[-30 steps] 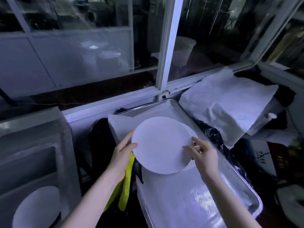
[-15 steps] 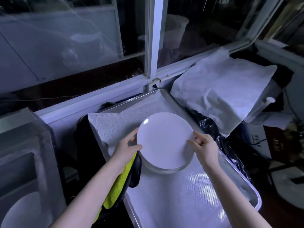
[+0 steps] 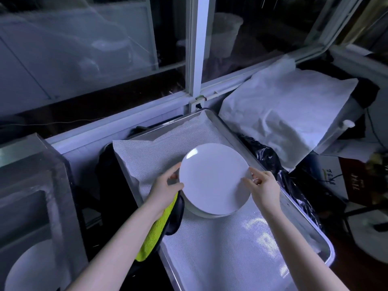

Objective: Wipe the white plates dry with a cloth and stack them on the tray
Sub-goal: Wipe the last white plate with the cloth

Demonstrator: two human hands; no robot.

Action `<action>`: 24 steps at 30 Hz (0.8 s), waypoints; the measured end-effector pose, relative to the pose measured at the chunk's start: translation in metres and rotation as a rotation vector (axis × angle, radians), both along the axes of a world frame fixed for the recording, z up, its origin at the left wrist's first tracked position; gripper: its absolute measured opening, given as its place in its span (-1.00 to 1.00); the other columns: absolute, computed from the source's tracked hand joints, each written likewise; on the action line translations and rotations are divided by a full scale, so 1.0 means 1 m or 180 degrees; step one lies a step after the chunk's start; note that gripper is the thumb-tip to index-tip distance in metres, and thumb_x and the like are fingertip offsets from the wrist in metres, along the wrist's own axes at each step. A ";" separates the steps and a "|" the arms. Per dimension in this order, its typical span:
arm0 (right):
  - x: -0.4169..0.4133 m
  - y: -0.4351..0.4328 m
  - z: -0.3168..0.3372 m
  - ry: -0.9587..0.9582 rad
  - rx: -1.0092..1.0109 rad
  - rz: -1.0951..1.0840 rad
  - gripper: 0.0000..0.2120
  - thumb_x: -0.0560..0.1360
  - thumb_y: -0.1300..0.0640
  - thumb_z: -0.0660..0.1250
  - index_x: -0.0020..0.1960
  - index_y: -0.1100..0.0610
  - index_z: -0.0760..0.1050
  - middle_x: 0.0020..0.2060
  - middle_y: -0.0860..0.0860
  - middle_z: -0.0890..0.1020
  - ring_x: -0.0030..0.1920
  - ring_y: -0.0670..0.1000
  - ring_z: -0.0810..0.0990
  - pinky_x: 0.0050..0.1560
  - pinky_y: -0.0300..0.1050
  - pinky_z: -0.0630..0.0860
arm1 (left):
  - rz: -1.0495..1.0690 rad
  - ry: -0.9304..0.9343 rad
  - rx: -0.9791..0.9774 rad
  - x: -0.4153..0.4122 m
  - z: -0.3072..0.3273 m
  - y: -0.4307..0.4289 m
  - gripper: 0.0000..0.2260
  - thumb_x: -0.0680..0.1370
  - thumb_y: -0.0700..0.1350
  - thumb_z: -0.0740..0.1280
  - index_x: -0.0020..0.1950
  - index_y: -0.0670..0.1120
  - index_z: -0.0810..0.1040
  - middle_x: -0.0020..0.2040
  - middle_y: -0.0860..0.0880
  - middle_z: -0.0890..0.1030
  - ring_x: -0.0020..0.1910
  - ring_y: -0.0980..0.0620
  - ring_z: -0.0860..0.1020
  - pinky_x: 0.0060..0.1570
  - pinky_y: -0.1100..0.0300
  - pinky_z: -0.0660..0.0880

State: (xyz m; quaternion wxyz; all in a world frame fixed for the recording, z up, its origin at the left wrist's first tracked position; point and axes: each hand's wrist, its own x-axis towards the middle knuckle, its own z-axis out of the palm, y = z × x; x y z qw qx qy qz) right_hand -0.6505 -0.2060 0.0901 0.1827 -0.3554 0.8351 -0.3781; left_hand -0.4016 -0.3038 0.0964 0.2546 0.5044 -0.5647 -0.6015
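Our left hand (image 3: pixel 165 185) and right hand (image 3: pixel 264 185) pinch the plate (image 3: pixel 214 177) by opposite rims, atop a lower plate (image 3: pixel 199 213) mid-tray (image 3: pixel 327 248). The cloth (image 3: pixel 155 234) hangs under our left palm. The stack looks begun; a spare plate (image 3: pixel 31 267) waits near left.

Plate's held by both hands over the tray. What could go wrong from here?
1. The white plate looks off-centre over the lower plate, whose rim shows only at the near side; released so, it may slide or rock.
2. The yellow cloth hangs from the left hand beside the plate's edge; it could snag and drag the plate when the hand withdraws.
3. The right hand pinches only the rim: a thin hold if the plate is damp.
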 end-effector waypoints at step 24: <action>0.351 0.009 0.037 -0.0706 -0.0323 0.3863 -0.73 0.43 0.17 0.52 0.11 0.13 0.59 -0.08 0.00 0.63 -0.05 -0.04 0.59 0.04 -0.11 0.53 | 0.2141 0.0494 -0.1371 0.266 0.096 0.122 -0.61 0.48 -0.23 0.43 0.21 0.18 0.58 -0.02 0.06 0.66 -0.07 0.20 0.56 -0.09 0.39 0.44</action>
